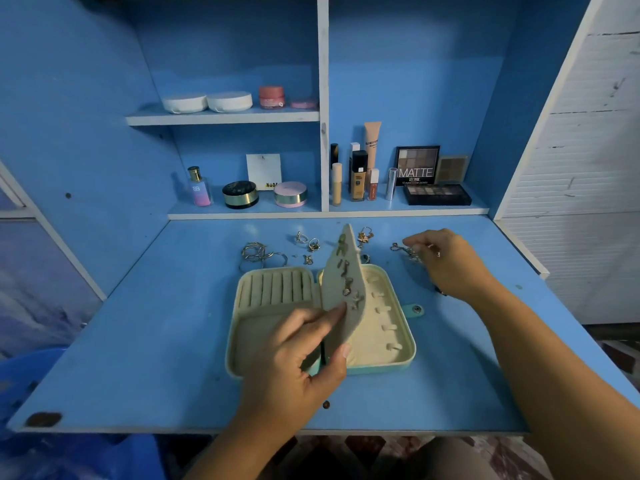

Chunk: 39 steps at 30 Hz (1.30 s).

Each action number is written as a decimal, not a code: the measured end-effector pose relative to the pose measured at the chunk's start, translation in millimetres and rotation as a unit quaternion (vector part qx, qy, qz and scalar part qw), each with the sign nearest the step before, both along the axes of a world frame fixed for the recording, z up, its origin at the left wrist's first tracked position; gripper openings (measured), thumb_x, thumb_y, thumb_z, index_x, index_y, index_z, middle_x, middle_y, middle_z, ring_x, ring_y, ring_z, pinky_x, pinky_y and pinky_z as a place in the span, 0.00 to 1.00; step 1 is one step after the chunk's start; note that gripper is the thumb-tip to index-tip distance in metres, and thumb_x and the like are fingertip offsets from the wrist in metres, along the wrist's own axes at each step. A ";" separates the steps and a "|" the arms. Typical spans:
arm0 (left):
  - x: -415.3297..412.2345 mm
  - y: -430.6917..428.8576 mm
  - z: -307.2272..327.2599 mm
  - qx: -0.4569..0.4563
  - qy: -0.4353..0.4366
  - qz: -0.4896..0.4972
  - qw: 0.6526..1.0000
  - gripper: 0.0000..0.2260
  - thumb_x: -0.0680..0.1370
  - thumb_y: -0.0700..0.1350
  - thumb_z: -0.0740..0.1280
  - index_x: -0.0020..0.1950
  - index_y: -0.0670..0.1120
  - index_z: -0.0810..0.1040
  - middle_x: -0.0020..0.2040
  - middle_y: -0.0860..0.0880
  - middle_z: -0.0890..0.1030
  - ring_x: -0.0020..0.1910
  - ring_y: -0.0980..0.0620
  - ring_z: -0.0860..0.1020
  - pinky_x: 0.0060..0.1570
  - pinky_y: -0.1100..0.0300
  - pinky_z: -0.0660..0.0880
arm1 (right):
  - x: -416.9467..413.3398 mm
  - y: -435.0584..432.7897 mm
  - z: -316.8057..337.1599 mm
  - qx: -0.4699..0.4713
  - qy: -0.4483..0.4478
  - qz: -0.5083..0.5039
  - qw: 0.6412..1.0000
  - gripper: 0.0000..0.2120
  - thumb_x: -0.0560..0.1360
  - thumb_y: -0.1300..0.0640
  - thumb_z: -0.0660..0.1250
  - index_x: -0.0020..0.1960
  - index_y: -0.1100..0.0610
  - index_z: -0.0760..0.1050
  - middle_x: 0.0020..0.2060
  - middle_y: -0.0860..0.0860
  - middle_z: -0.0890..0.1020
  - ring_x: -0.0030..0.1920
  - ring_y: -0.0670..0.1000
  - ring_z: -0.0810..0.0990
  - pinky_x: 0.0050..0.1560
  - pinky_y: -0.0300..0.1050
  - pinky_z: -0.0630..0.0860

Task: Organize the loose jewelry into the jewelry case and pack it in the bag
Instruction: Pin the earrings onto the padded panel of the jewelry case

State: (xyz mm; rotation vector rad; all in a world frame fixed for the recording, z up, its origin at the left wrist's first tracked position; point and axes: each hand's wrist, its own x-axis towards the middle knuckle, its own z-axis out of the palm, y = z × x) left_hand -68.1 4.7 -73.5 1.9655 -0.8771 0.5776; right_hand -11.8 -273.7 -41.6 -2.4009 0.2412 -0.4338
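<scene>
our left hand [304, 344] pinches the lower edge of the cream earring panel [341, 268] between thumb and fingers and holds it upright over the spine of the open jewelry case [398, 341]. the case lies flat on the blue desk [138, 341], just in front of us. our right hand [446, 261] is out to the right of the case, fingers curled, and seems to pinch a small gold piece [403, 250] lying on the desk, though the fingers partly hide the grip. several earrings [349, 289] hang on the panel. rings [308, 242], a stack of bangles [259, 256] and a gold charm piece [364, 235] sit loose behind the case. no bag is in view.

the step, as we judge it, is to bring that piece to the panel and fix it there. we should hold the panel steady, tilted toward the right hand, so a free hole shows. we should lift the piece clear of the desk rather than drag it, since fine links may snag. we should choose a hole apart from the hung earrings. if it needs a back, our left fingers must reach behind the panel, so we shouldn't grip near that spot.
</scene>
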 end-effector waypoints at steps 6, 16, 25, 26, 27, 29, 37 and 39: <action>-1.1 -3.7 -1.8 0.080 0.002 0.020 0.997 0.16 0.76 0.57 0.67 0.62 0.54 0.81 0.54 0.62 0.79 0.53 0.63 0.78 0.45 0.63 0.78 | -60.4 37.2 10.8 0.254 0.009 0.145 0.956 0.19 0.73 0.41 0.58 0.60 0.46 0.75 0.50 0.37 0.80 0.49 0.33 0.77 0.47 0.28 0.72; 0.4 -1.8 4.0 0.183 0.084 0.018 0.979 0.19 0.73 0.64 0.61 0.60 0.61 0.80 0.63 0.66 0.74 0.69 0.66 0.65 0.64 0.66 0.66 | -68.8 54.2 -28.1 -0.009 0.005 0.129 0.992 0.25 0.79 0.51 0.59 0.74 0.53 0.60 0.64 0.44 0.67 0.65 0.46 0.61 0.63 0.35 0.57; 1.9 5.0 11.2 0.247 0.160 -0.006 0.956 0.21 0.74 0.68 0.58 0.65 0.67 0.74 0.68 0.72 0.63 0.72 0.73 0.48 0.67 0.73 0.53 | -86.6 61.7 -32.5 -0.086 -0.005 0.142 0.986 0.27 0.78 0.46 0.50 0.75 0.54 0.60 0.68 0.46 0.62 0.66 0.46 0.60 0.63 0.33 0.58; 2.3 5.4 11.8 0.251 0.165 -0.011 0.954 0.18 0.76 0.65 0.61 0.65 0.67 0.73 0.68 0.73 0.62 0.72 0.74 0.47 0.66 0.75 0.51 | -87.7 61.0 -32.1 -0.076 -0.004 0.144 0.987 0.26 0.78 0.46 0.51 0.74 0.54 0.61 0.68 0.46 0.62 0.65 0.44 0.64 0.62 0.31 0.59; 2.5 5.9 12.5 0.258 0.168 -0.014 0.951 0.16 0.77 0.63 0.62 0.65 0.67 0.73 0.68 0.74 0.61 0.71 0.75 0.46 0.63 0.78 0.49 | -88.4 59.9 -31.1 -0.063 0.000 0.146 0.987 0.25 0.79 0.47 0.54 0.74 0.54 0.62 0.67 0.46 0.63 0.59 0.40 0.70 0.58 0.27 0.61; 3.3 6.4 13.4 0.262 0.171 -0.022 0.950 0.16 0.78 0.60 0.63 0.66 0.67 0.73 0.68 0.74 0.60 0.72 0.74 0.45 0.62 0.80 0.47 | -90.2 57.9 -28.7 -0.045 0.011 0.143 0.989 0.23 0.79 0.51 0.58 0.73 0.54 0.64 0.66 0.45 0.63 0.45 0.41 0.76 0.47 0.22 0.64; 1.5 13.5 11.1 0.259 0.173 -0.062 0.948 0.15 0.77 0.59 0.64 0.64 0.67 0.73 0.67 0.76 0.60 0.70 0.78 0.43 0.62 0.81 0.49 | -105.6 64.1 -32.5 0.001 -0.003 0.115 0.993 0.23 0.75 0.53 0.66 0.70 0.52 0.69 0.61 0.41 0.66 0.39 0.44 0.76 0.40 0.26 0.67; 1.3 13.8 12.7 0.259 0.171 -0.065 0.948 0.15 0.77 0.59 0.64 0.64 0.67 0.73 0.67 0.76 0.59 0.69 0.79 0.43 0.58 0.85 0.48 | -105.1 63.6 -31.2 0.014 -0.006 0.115 0.993 0.22 0.75 0.52 0.66 0.68 0.51 0.71 0.60 0.39 0.67 0.44 0.42 0.76 0.44 0.25 0.67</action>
